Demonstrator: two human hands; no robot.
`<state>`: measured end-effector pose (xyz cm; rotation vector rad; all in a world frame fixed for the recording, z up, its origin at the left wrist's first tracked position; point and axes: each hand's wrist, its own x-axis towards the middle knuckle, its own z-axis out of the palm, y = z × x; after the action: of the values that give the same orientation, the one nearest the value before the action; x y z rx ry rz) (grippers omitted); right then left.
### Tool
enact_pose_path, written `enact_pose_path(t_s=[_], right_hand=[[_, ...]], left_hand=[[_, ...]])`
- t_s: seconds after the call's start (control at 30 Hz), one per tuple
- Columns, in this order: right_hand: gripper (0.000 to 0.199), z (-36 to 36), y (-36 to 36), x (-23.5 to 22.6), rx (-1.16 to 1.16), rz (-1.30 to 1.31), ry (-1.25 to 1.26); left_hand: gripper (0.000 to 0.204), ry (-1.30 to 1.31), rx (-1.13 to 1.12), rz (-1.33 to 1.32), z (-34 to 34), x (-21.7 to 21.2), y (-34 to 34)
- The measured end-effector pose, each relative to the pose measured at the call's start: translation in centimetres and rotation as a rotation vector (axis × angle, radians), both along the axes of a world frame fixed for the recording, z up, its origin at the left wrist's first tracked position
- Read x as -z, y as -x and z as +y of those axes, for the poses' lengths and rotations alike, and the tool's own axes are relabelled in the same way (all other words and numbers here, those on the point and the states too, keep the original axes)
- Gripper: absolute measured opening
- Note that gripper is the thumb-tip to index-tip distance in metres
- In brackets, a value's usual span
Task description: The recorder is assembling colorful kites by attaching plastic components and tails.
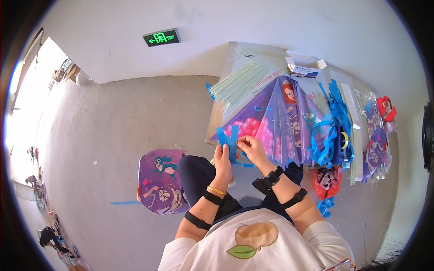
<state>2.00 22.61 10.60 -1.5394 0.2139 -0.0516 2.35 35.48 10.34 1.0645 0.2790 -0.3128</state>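
Observation:
A blue ribbon [221, 134] is pinched between the thumb and fingers of my left hand [221, 161]. It forms a V shape in front of me, with a tail hanging below. My right hand [254, 151] is just to its right, thumb and fingertips pressed together beside the ribbon's right arm. Whatever is between those fingertips is too small to make out. Beyond both hands, a purple folded kite sail [271, 118] with cartoon figures and pink balls lies spread over a low table.
On the table [231, 58] lie a fan of pale thin rods [239, 81], an open white box [304, 67], a heap of blue ribbons [337, 113] and a yellow-cored tape roll [345, 140]. A purple printed piece [162, 180] lies on the floor left, near a blue strip [125, 203].

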Motion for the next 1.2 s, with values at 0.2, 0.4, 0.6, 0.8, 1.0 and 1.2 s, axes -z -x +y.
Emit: enact_pose_path(t_s=[0.2,0.4,0.6,0.8,1.0,1.2], right_hand=[[0.008,-0.7,-1.5,5.6,-0.031,0.203,-0.066],[0.01,0.5,-3.2,12.7,-0.147,0.407,0.112],[0.015,2.2,-4.7,14.8,-0.173,0.371,0.273],[0.014,3.6,-5.1,15.5,-0.159,0.397,0.265],[0.016,3.9,-5.1,15.1,-0.111,0.409,0.216],[0.016,3.9,-5.2,15.5,-0.126,0.399,0.275]], left_hand=[[0.022,-0.1,-0.252,0.065,3.8,7.1,-2.5],[0.023,-0.386,-0.064,0.064,7.3,11.3,-3.1],[0.05,-1.454,0.638,-0.451,5.1,6.6,-3.7],[0.065,-1.736,0.735,-0.666,5.1,8.0,-6.0],[0.071,-1.769,0.762,-0.602,5.4,9.5,-6.4],[0.077,-1.797,0.728,-0.622,5.4,10.2,-6.3]])
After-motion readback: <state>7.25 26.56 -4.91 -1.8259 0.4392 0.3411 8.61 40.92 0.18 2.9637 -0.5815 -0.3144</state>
